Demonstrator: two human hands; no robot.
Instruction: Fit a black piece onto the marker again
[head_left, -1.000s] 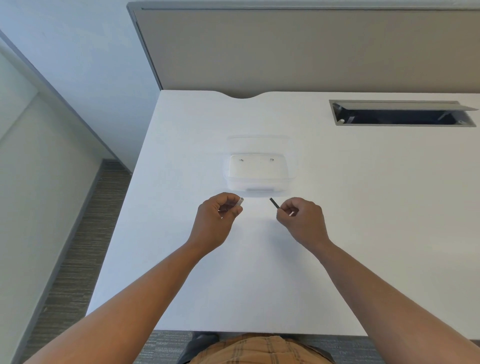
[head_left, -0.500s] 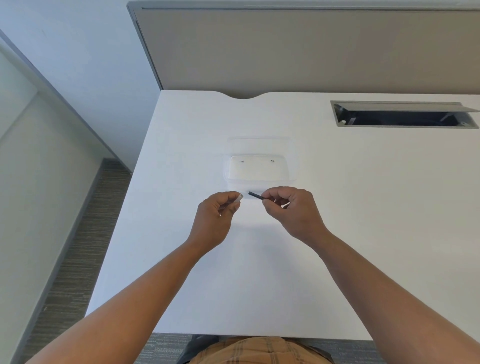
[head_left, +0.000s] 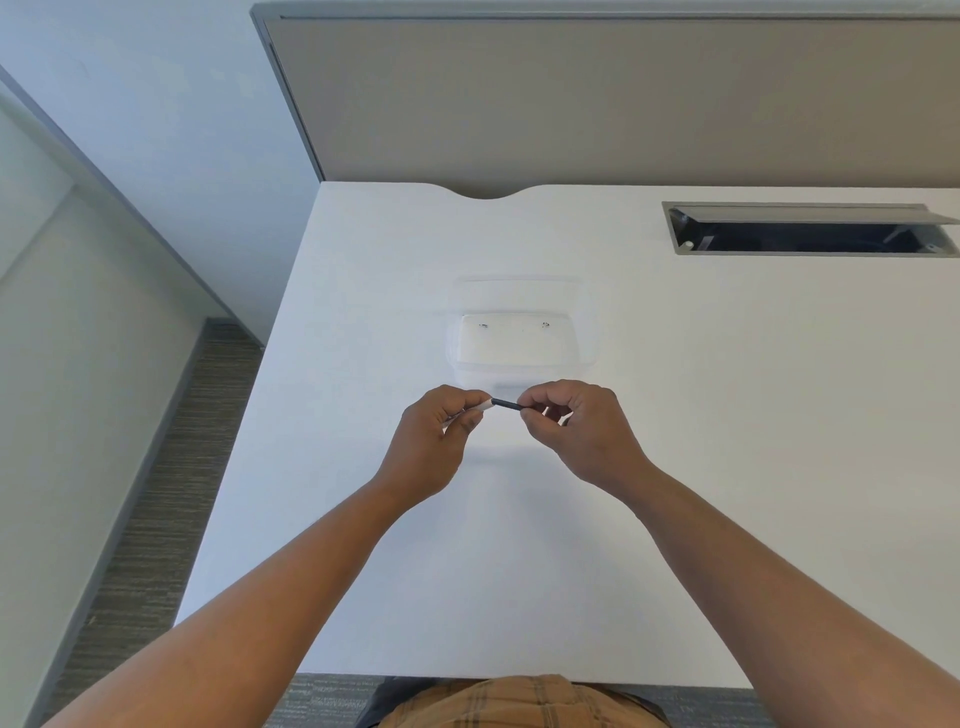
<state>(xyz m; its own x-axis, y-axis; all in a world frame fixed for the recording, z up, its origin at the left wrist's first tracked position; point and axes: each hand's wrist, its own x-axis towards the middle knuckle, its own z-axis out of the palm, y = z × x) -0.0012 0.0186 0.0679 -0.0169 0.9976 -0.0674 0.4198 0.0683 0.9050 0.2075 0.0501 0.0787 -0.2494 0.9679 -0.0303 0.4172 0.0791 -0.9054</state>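
Head view shows the left hand (head_left: 434, 441) pinching a small white piece (head_left: 484, 406) and the right hand (head_left: 582, 434) pinching a thin black rod (head_left: 506, 404) above the counter (head_left: 727, 415), tips meeting; slight misalignment could make the rod slip.

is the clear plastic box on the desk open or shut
Open: the clear plastic box shows its bare inside from above, and its lid lies flat behind it.

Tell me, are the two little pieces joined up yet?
Nearly. The left hand pinches a small white piece and the right hand pinches a thin black stick; their tips meet. Whether it is pushed in cannot be told. The clear box behind sits open.
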